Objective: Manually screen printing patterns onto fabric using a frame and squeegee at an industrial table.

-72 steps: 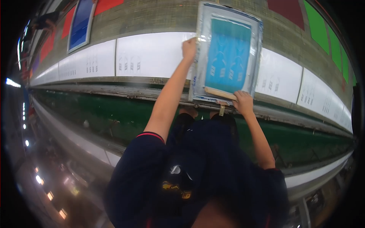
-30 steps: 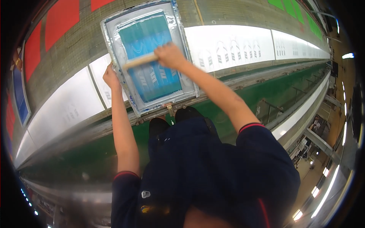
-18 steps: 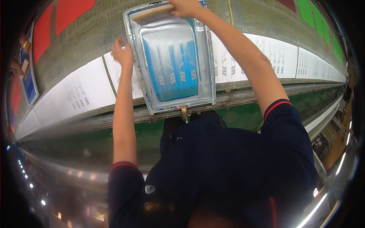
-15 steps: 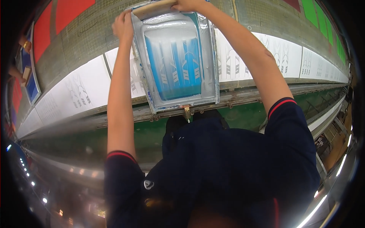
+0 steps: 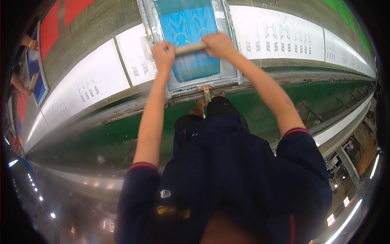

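My left hand (image 5: 163,55) and my right hand (image 5: 220,44) are closed round the two ends of a squeegee (image 5: 190,49) with a pale wooden handle. It lies crosswise over the near half of a screen-printing frame (image 5: 237,77). The frame's blue mesh (image 5: 195,69) shows line patterns, and silver-grey ink is smeared along its borders. The squeegee's blade is blurred and mostly hidden. A brass-coloured clamp (image 5: 207,94) sits at the frame's near edge, on the table's rail.
White printed sheets (image 5: 280,36) run along the long table on both sides. Red panels (image 5: 49,30) lie far left, green ones (image 5: 352,28) far right. At the left, another person's hands (image 5: 20,83) hold a squeegee over a blue screen (image 5: 35,77). Green floor (image 5: 260,122) lies below.
Both hands have pulled the squeegee from the frame's far end toward me. The view has shifted, so the frame sits higher in the picture.
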Demonstrator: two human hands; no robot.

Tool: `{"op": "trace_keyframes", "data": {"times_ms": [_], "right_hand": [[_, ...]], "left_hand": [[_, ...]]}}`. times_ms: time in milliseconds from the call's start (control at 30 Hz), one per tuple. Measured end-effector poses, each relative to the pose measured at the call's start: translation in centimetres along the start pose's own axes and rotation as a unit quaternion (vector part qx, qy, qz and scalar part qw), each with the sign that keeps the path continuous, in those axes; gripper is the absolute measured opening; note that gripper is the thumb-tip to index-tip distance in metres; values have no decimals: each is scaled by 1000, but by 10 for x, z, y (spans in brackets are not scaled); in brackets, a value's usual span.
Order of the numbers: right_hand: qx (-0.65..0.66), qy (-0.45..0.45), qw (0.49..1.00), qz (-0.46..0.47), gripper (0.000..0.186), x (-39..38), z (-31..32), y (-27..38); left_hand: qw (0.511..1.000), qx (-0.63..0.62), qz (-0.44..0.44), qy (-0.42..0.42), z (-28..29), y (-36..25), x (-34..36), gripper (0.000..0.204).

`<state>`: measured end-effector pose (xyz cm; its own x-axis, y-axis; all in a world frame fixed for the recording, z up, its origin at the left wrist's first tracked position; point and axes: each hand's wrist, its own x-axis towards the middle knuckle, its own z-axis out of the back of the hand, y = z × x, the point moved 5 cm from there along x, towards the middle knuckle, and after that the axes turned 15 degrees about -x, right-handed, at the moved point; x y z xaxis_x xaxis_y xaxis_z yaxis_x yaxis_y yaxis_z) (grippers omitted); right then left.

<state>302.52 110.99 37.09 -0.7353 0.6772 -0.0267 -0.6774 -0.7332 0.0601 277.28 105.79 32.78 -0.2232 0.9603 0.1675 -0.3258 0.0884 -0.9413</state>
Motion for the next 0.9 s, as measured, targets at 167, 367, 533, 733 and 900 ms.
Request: {"op": "trace_keyframes", "data": {"times_ms": [167, 367, 533, 733, 900], "right_hand": [[19, -6, 1000, -7, 31, -113, 15, 76], [-12, 68, 998, -10, 26, -4, 24, 4], [-38, -11, 999, 15, 24, 194, 32, -114], [-52, -34, 998, -20, 29, 217, 29, -125], [1, -23, 1000, -13, 30, 98, 22, -61]], "left_hand": [[995, 51, 8, 84, 9, -48, -122, 15], [991, 114, 10, 75, 11, -38, 2, 20], [991, 127, 10, -38, 7, 20, 206, 34], [993, 94, 28, -71, -4, 48, 242, 34], [999, -12, 21, -34, -11, 20, 117, 22]]}}
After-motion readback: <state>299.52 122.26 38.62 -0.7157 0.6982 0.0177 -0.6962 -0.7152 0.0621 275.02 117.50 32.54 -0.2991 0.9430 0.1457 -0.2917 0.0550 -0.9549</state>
